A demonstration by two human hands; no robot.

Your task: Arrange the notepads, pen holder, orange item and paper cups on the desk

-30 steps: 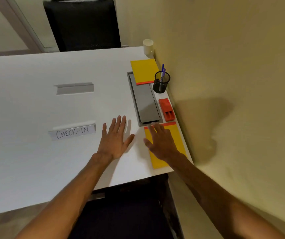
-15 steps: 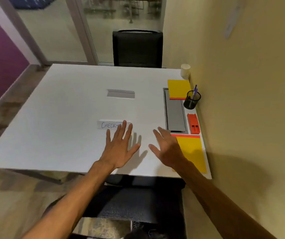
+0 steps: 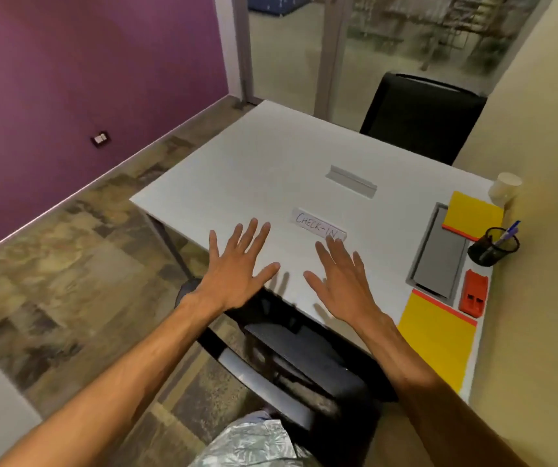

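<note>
Right hand: the right hand (image 3: 345, 284) has come off the near notepad (image 3: 436, 342), on which it lay a second ago; now spread flat, fingers apart, holding nothing, at centre frame over the desk's (image 3: 237, 176) near edge
Left hand: the left hand (image 3: 237, 267) is likewise wide open and empty; just left of the right one, partly past the desk's near edge; a second ago it lay further in on the desk top
View: the head has pulled back and swung left; the purple wall and floor now fill the left half of the frame, and the task's things sit in a row at the right edge
Row by the wall: paper cups (image 3: 505, 188) at upper right in the corner; far notepad (image 3: 473, 214) just below them; pen holder (image 3: 493, 247) with a blue pen beside that pad; orange item (image 3: 473, 294) lower, beside the grey hatch (image 3: 439, 254); near notepad at lower right
Other: CHECK-IN sign (image 3: 318, 225) just above the right fingertips; a second, blank sign strip above it
Meaning: with both hands withdrawn and every item lined along the wall side, the arranging looks done, or nearly; I judge this a step back to check the layout
</note>
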